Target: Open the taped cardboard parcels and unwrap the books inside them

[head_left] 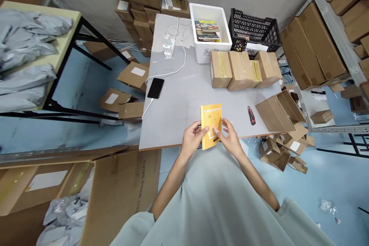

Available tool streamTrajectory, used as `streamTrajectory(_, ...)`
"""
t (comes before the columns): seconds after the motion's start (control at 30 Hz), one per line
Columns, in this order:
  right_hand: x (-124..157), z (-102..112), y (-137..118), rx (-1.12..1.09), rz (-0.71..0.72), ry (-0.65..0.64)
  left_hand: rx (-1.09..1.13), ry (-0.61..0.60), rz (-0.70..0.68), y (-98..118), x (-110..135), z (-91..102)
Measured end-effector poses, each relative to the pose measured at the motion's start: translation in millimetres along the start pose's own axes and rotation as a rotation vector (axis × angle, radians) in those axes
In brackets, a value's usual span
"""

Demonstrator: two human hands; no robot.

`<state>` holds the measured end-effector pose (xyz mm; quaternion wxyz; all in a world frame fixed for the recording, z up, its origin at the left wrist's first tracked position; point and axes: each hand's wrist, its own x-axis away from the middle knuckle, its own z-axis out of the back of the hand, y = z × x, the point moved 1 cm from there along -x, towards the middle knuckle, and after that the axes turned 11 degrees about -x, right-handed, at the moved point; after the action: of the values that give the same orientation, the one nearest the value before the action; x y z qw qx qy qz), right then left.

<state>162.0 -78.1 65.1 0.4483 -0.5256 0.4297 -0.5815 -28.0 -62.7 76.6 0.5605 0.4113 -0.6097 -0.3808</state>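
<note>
A yellow book (211, 117) with a paperback cover is held upright, tilted slightly, over the table's front edge. My left hand (192, 136) grips its left side, the thumb lying on the cover. On the opposite side, my right hand (230, 138) holds the book too, its thumb pressed on the lower cover. Most of the fingers are behind the book and hidden. To the right on the table lies a red and black box cutter (251, 115). A black phone (155, 88) with a white cable rests at the left.
Behind stand a white bin (203, 52) of books, a black crate (255, 27) and several small cartons (240, 69). An opened carton (273, 113) sits at the table's (184, 96) right edge. A large box (121, 192) with grey parcels is at lower left; boxes litter the floor.
</note>
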Motion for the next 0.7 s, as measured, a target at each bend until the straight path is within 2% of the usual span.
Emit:
streamTrajectory(0.23, -10.9, 17.1, 3.5, -0.130, -0.044, 0.055, -0.002, -0.023, -0.011, 5.6, -3.3, 5.1)
streamTrajectory(0.47, -11.1, 28.9, -14.6, -0.154, -0.023, 0.056, -0.045, -0.045, -0.043, 12.7, -8.5, 14.0)
streamTrajectory(0.7, -9.4, 28.9, -24.4, -0.165, 0.138, 0.097, -0.268, -0.019, -0.357, 14.7, -12.9, 24.5)
